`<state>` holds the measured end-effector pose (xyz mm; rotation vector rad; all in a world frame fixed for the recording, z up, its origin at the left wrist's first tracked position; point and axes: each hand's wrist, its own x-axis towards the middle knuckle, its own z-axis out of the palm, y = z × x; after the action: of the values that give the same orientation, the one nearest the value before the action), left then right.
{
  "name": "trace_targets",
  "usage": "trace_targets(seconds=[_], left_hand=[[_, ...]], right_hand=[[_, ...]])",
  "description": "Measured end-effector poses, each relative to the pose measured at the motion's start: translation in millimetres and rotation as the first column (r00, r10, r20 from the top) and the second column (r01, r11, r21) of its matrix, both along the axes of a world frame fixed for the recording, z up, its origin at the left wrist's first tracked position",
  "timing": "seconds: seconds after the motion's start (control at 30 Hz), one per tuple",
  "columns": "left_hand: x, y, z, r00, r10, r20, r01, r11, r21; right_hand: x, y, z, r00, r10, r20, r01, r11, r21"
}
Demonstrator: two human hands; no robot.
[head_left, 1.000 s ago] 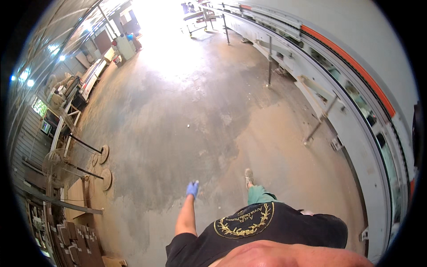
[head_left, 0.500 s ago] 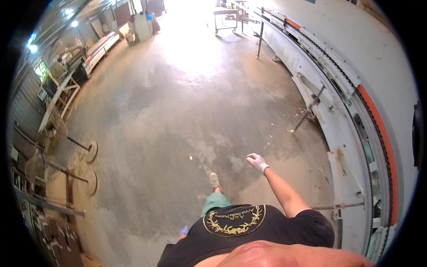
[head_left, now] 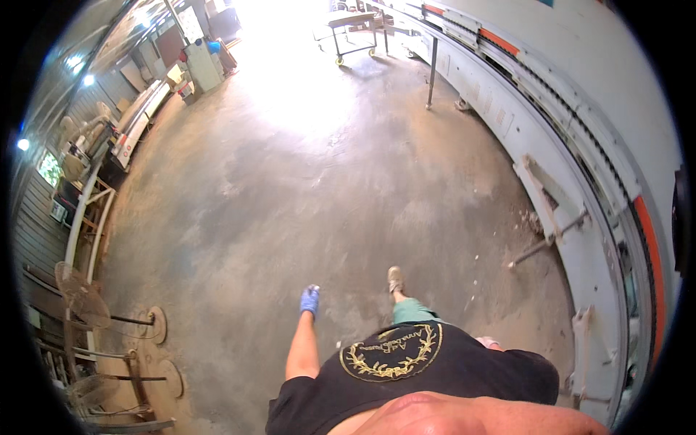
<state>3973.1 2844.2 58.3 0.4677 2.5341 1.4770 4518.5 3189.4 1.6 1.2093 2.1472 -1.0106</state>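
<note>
My left hand, in a blue glove, hangs in front of me over the concrete floor. Its fingers look loosely curled together, and nothing shows in them. Only a pale bit of my gloved right hand peeks out past the side of my black shirt; its fingers are hidden. Neither hand touches anything that I can see. One shoe is out ahead of me on the floor, below a green trouser leg.
A long grey machine with orange strips runs along the right, its support leg jutting onto the floor. Pedestal fans with round bases stand at the left. Farther off are a wheeled cart and a pale green cabinet.
I have walked forward, so the cart and machine are nearer. My left arm has swung forward into view, while my right has swung back beside my body.
</note>
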Motion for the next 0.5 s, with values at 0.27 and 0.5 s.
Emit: trace_targets(seconds=[0.27, 0.5], left_hand=[[-62, 43, -15, 0.840, -0.045, 0.541, 0.396, 0.732, -0.554], [-169, 45, -19, 0.743, 0.180, 0.645, 0.386, 0.671, -0.632]], right_hand=[[-451, 285, 307, 0.246, -0.459, -0.854, 0.309, 0.872, -0.380], [-636, 274, 686, -0.718, 0.426, -0.550, 0.060, 0.826, 0.561]])
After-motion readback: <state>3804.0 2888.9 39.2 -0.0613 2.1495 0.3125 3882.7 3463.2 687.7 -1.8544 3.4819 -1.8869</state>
